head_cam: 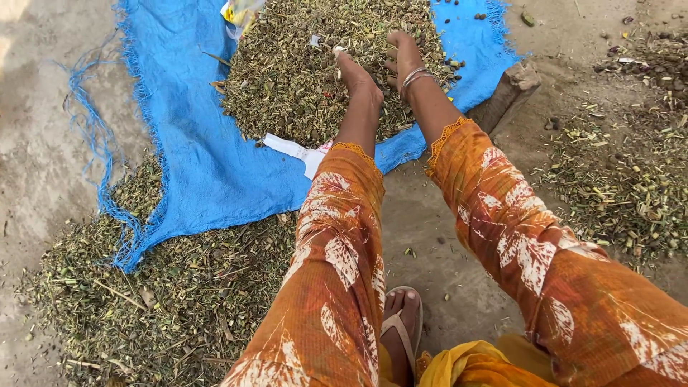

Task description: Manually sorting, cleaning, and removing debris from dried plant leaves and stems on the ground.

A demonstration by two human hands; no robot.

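A heap of chopped dry plant matter point(315, 72), greenish-brown with pale stalk bits and a few dark seeds, is piled on the far middle part of a blue woven sheet point(208, 172) spread on the ground. Both hands are laid on the near right slope of the heap, close together. The left hand point(358, 80) is pressed palm-down into the pile, its fingers stretched flat toward the far side with nothing gripped; the fingertips are sunk among the bits. The right hand point(403, 59) is set just to the right of it, fingers extended and loosely spread over the pile, nothing clasped either; thin metal bangles point(416, 76) are worn at its wrist. The heap thus lies under and ahead of the fingers. Both arms are covered by orange sleeves point(516, 236) with a white leaf print. A white scrap of paper point(297, 150) is seen at the near edge of the heap, and a yellow wrapper point(240, 13) at its far left edge. A wooden block point(507, 93) rests on the right corner of the sheet. More of the same chopped matter is scattered on the bare ground point(430, 222) at near left point(143, 301) and at right point(631, 186). A foot in a sandal point(401, 326) is visible at the near edge.
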